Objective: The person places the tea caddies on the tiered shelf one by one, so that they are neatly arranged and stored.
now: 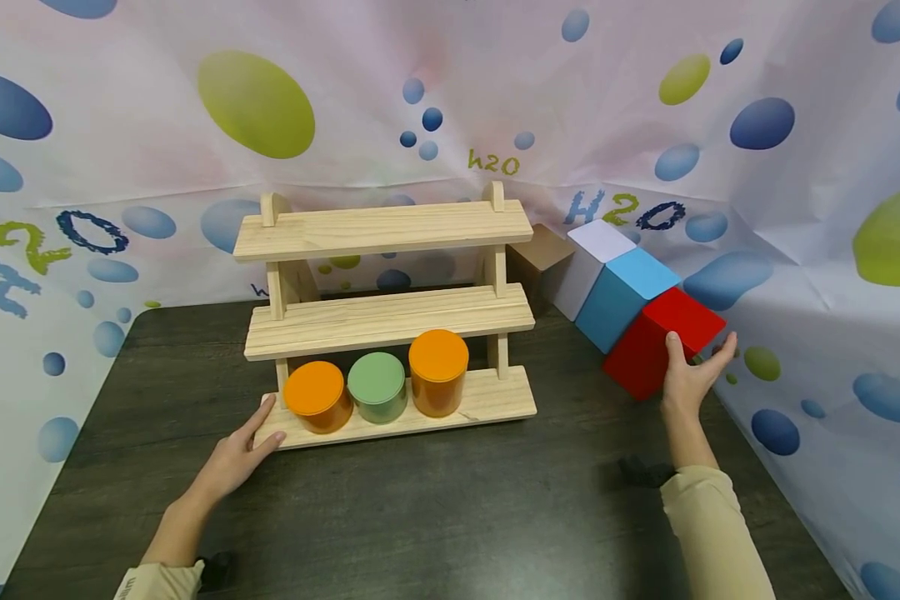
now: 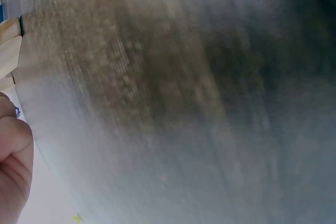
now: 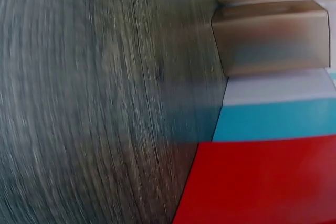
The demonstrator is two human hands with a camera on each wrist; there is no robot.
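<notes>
My left hand (image 1: 228,462) is at the left end of a three-tier wooden shelf (image 1: 390,325), thumb and fingers extended and touching the bottom board's corner. On that board stand a shorter orange canister (image 1: 318,398), a green canister (image 1: 378,388) and a taller orange canister (image 1: 438,373). Over at the right, my right hand (image 1: 692,379) is spread at the near right corner of a red box (image 1: 648,346), the thumb overlapping its edge. The red box (image 3: 262,182) fills the lower right of the right wrist view; that hand is out of that view.
Behind the red box, a blue box (image 1: 622,296), a white box (image 1: 581,267) and a brown box (image 1: 536,262) run in a slanting row toward the shelf's right side. A patterned sheet (image 1: 450,92) hangs around the dark wooden table (image 1: 457,508).
</notes>
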